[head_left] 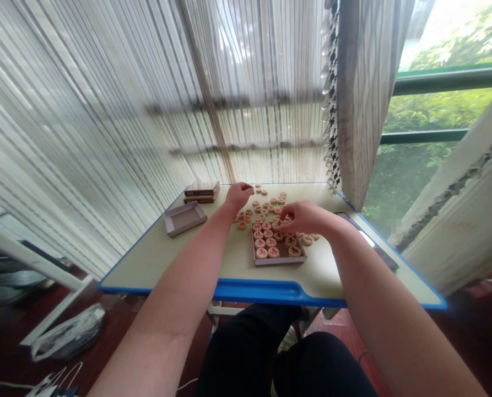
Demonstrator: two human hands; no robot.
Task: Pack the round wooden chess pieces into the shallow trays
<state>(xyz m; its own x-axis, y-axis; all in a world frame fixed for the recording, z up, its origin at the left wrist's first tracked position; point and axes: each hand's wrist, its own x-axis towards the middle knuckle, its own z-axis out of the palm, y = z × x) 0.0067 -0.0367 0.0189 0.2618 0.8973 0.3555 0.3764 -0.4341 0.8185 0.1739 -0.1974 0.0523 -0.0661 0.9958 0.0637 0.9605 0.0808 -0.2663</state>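
A shallow cardboard box [282,260] holds several round wooden Chinese chess pieces [272,252] in rows, with red or black characters facing up. My right hand [303,216] is over the back right of this box, its fingers closed around a piece there, which they partly cover. Farther back, my left hand [238,194] is stretched over the far part of the table, fingers curled together; what lies between them is too small to make out. Loose Chinese chess pieces [265,208] are scattered between and behind the hands, and a few more [307,239] lie right of the box.
On the left of the blue-edged table [138,264] are an upturned-rim box lid [185,219] and a stack of brown boxes or books [201,191]. A dark flat tablet-like object [380,251] lies on the right. String curtains [249,121] hang behind.
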